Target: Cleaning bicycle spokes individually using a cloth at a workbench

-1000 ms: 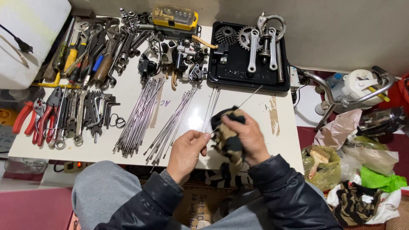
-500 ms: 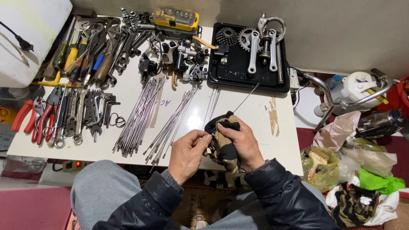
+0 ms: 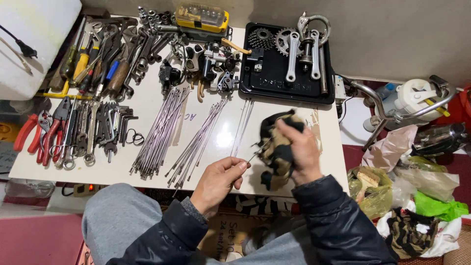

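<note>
Steel spoke (image 3: 252, 156), near the table's (image 3: 147, 105) front edge, is mid-wipe: the left hand (image 3: 219, 181) pinches its end, the right hand (image 3: 299, 149) closes a rag (image 3: 275, 152) around it. Next likely needs a steady pull through the cloth.

A black-and-tan rag (image 3: 277, 147) is showing against a white table (image 3: 147, 105), beside silver spokes (image 3: 159, 132), red-handled pliers (image 3: 37, 133), and a black tray (image 3: 274, 78).
</note>
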